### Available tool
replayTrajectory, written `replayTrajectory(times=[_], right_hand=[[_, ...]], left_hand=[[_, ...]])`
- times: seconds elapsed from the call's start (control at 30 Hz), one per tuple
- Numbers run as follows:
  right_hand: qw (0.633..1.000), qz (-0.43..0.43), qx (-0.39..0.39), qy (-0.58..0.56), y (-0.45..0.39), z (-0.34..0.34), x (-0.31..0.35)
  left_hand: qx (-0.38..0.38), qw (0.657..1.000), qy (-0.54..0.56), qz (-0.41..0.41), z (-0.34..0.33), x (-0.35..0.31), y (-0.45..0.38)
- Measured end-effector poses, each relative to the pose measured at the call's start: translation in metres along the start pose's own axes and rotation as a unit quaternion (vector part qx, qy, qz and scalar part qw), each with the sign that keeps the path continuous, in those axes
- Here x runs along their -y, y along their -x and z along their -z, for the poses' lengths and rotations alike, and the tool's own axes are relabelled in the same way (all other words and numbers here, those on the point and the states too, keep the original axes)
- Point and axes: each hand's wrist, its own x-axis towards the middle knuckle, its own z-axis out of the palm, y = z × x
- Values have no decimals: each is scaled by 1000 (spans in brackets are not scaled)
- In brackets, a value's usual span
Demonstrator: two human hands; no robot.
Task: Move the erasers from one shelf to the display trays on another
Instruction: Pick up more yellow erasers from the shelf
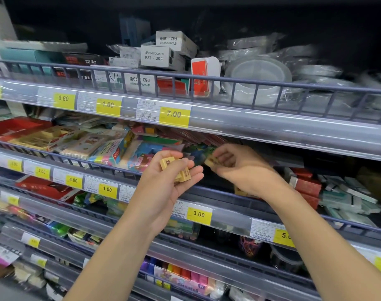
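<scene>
Both hands gathered erasers at the middle shelf.
The left hand (174, 170) cupped several tan erasers (176, 170); the right hand (235, 168) pinched one eraser (210, 161) and would best pass it across gently.

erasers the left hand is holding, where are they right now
In the head view, the beige erasers lie in the left hand, centre frame, beside the right hand.

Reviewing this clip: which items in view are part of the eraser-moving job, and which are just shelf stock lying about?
Part of the job:
- tan erasers held in the left hand
- single eraser pinched by the right hand

Just lying about:
- white Sunwood boxes
- clear tape rolls
- colourful sticker packs
- red boxes
- yellow price tags
</scene>
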Motion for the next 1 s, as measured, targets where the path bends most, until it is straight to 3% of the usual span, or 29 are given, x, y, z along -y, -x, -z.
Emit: replayTrajectory(times=[0.07, 0.17, 0.33, 0.53, 0.63, 0.7, 0.8, 1.0], right_hand=[[988, 55, -49, -136, 13, -3, 15], [973, 105, -66, -195, 28, -14, 31], [975, 127, -92, -159, 39, -27, 36], [982, 164, -7, -94, 43, -4, 28], [995, 83, -48, -11, 29, 23, 14], [997, -8, 23, 69, 17, 36, 1], [973, -33, 150, 173, 8, 38, -15], [951, -48, 200, 230, 7, 38, -19]], left_hand=[[-2, 1000, 0, -4, -2, 2, 0], [18, 1000, 1, -13, -5, 5, 0], [44, 999, -13, -28, -7, 9, 3], [21, 998, -50, -42, -4, 6, 2], [16, 998, -56, -34, -4, 5, 2], [15, 998, -59, -29, -3, 5, 2], [15, 998, -63, -25, -3, 3, 2], [24, 998, -59, -19, -4, 4, 1]])
